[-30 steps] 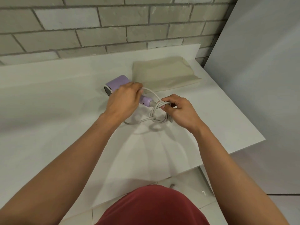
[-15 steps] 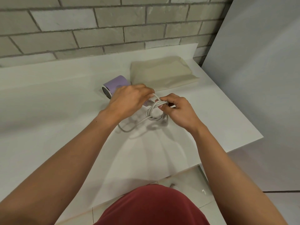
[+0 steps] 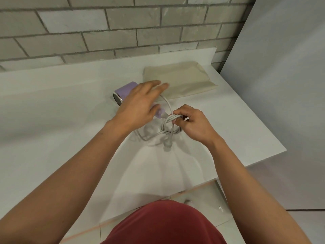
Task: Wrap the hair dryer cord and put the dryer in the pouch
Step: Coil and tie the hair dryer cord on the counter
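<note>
Head view of a white counter (image 3: 52, 120) set against a grey brick wall (image 3: 105, 32). The lilac hair dryer (image 3: 124, 90) lies on its side on the counter, its round dark end facing left, and it is outside the pouch. Its handle end points toward the right hand.

The left hand (image 3: 140, 103) is spread above the body of the dryer with its fingers straight and apart, slightly blurred. It grips nothing, and contact with the dryer cannot be judged from this angle.

The right hand (image 3: 195, 124) has its fingers curled and pinches the white cord (image 3: 168, 128) where several turns are gathered into a small coil. One strand arcs from the handle end up to this hand. A looser length curves across the counter beneath the left wrist. The plug (image 3: 167, 144) sits just below the coil, close to the counter surface.

The beige pouch (image 3: 177, 78) lies flat on the counter behind both hands, near the wall, with its left edge just beside the dryer.

A pale panel (image 3: 281, 85) stands to the right of the counter. The person's red shirt (image 3: 165, 224) fills the lower edge of the view.
</note>
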The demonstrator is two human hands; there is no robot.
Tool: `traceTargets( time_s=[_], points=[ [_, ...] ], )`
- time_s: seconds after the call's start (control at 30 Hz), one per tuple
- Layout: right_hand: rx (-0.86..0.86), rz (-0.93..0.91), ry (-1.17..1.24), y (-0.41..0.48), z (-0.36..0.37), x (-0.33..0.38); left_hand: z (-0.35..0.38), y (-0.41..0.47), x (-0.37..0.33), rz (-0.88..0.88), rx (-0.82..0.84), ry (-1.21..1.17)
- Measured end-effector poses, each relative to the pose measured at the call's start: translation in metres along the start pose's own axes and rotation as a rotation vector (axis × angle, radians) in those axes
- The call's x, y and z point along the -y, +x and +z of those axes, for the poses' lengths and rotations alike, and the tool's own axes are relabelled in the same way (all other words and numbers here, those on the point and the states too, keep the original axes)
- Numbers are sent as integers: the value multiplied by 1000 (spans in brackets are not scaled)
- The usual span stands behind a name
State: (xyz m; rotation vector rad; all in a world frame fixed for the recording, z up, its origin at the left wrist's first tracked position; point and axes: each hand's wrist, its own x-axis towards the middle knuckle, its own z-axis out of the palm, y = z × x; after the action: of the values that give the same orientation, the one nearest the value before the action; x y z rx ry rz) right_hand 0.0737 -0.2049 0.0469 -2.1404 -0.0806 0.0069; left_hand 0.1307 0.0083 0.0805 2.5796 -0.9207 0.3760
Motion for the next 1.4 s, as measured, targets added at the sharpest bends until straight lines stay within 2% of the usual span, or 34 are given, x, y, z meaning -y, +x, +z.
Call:
traceTargets(
  time_s=[0.1,0.17,0.27,0.4,0.8,0.93,1.13,1.23,1.3,1.4],
  points=[
    [-2,-22,-18,1,0,1,2,7,-7,260,121,75],
    [2,-23,-19,1,1,1,2,9,-11,289,174,61],
    [-8,1,0,-2,0,-2,1,8,-7,95,199,53],
    [-24,8,62,-4,-1,-3,2,3,6,-134,51,-142],
    [-6,24,33,-8,-1,-11,0,-20,20,-411,-49,-380],
    [-131,14,20,-7,-1,-15,5,-35,22,-539,30,-477],
    [-211,24,58,-5,-2,-21,22,-56,44,-643,450,-379],
    [-233,41,64,-7,0,-20,38,-66,45,-574,601,-288],
    [-254,60,58,-7,1,-19,53,-73,45,-504,591,-230],
    [-282,81,38,-8,2,-18,69,-78,43,-519,438,-177]
  ],
)
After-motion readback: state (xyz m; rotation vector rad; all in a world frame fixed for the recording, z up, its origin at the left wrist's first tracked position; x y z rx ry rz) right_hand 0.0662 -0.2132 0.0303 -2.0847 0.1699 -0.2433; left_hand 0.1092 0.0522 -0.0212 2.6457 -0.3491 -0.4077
